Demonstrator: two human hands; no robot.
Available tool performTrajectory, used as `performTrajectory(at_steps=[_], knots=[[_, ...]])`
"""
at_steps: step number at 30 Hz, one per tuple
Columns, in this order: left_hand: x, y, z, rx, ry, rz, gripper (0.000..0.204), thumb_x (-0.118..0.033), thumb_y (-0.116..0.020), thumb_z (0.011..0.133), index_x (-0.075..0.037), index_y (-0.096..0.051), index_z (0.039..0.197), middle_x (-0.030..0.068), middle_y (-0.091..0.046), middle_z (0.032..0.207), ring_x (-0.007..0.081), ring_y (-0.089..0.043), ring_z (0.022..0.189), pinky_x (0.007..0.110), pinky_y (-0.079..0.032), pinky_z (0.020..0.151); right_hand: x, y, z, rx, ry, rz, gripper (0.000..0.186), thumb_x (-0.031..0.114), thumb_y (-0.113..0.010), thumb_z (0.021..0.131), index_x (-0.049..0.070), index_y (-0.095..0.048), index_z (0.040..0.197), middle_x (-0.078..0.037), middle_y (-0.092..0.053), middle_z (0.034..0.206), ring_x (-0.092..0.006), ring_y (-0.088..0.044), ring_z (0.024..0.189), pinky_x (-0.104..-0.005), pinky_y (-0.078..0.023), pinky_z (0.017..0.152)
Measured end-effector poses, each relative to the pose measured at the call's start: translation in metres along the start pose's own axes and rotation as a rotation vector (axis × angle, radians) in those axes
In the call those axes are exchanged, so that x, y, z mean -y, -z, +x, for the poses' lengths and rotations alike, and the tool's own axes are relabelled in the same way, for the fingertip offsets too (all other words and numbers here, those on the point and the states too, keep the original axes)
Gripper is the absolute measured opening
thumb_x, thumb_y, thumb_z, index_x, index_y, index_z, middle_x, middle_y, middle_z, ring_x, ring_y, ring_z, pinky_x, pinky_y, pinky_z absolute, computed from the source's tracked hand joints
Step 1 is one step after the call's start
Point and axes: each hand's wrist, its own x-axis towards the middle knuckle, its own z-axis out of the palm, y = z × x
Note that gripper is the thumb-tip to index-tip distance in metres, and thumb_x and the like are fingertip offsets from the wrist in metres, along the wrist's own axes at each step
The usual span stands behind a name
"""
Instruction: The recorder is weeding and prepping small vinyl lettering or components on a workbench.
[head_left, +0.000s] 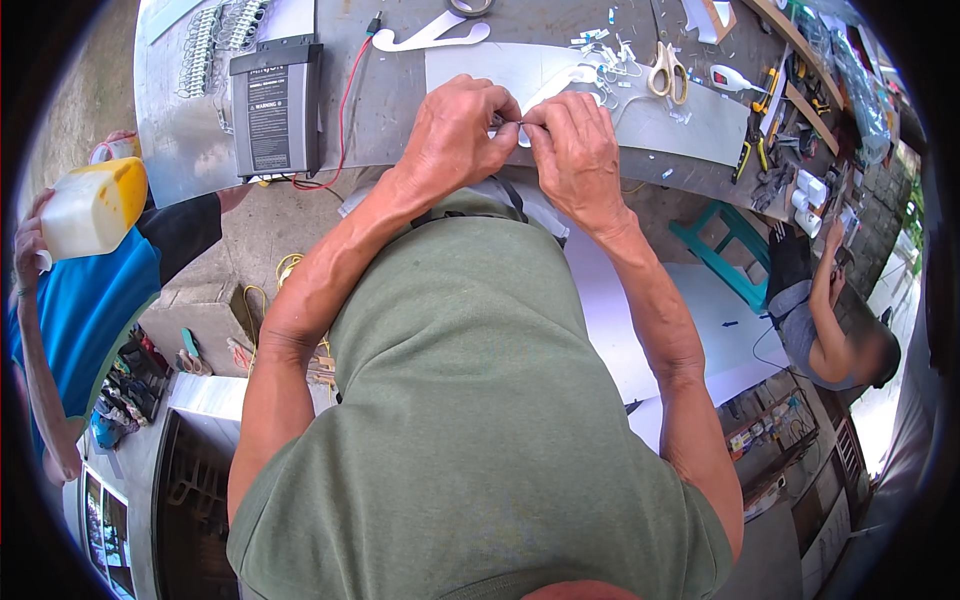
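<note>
Over the near edge of the metal table, my left hand (458,125) and my right hand (578,152) meet fingertip to fingertip. Both are closed in a pinch on a thin, dark, wire-like piece (519,123), mostly hidden by the fingers. Just beneath them lies a white curved cutout (562,82) on a pale flat sheet (690,132). Beyond my right hand are several small white modules with thin wires (606,62), and cream-handled scissors (667,76). A second white curved cutout (432,36) lies farther off, past my left hand.
A dark boxy battery (276,115) stands left, near a red cable (350,105). Wire coils (203,45) lie behind. At right are a white bottle (733,78), pliers and offcuts. A green stool (722,255) stands below. One person carries a yellowish jug (95,205); another (820,335) works right.
</note>
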Motion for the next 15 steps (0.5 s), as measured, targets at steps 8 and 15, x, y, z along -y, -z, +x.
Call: performTrajectory(at_steps=[8, 15], knots=[[0.004, -0.009, -0.002, -0.069, -0.283, 0.16, 0.012, 0.0, -0.074, 0.073, -0.004, -0.067, 0.083, 0.0078, -0.064, 0.078, 0.0269, -0.057, 0.076, 0.039, -0.049, 0.068, -0.015, 0.001, -0.003, 0.275, -0.521, 0.583, 0.012, 0.015, -0.065, 0.092, 0.004, -0.066, 0.095, -0.009, -0.064, 0.09, -0.0237, -0.06, 0.088, -0.0376, -0.046, 0.078], [0.009, -0.004, 0.003, 0.009, -0.259, 0.01, 0.014, -0.005, -0.076, 0.078, -0.006, -0.073, 0.092, 0.0066, -0.067, 0.08, 0.0226, -0.057, 0.076, 0.036, -0.048, 0.066, -0.032, 0.008, -0.001, 0.467, -0.769, 0.845, 0.018, 0.02, -0.067, 0.094, 0.002, -0.07, 0.096, -0.004, -0.067, 0.085, -0.0121, -0.056, 0.077, -0.0314, -0.047, 0.071]])
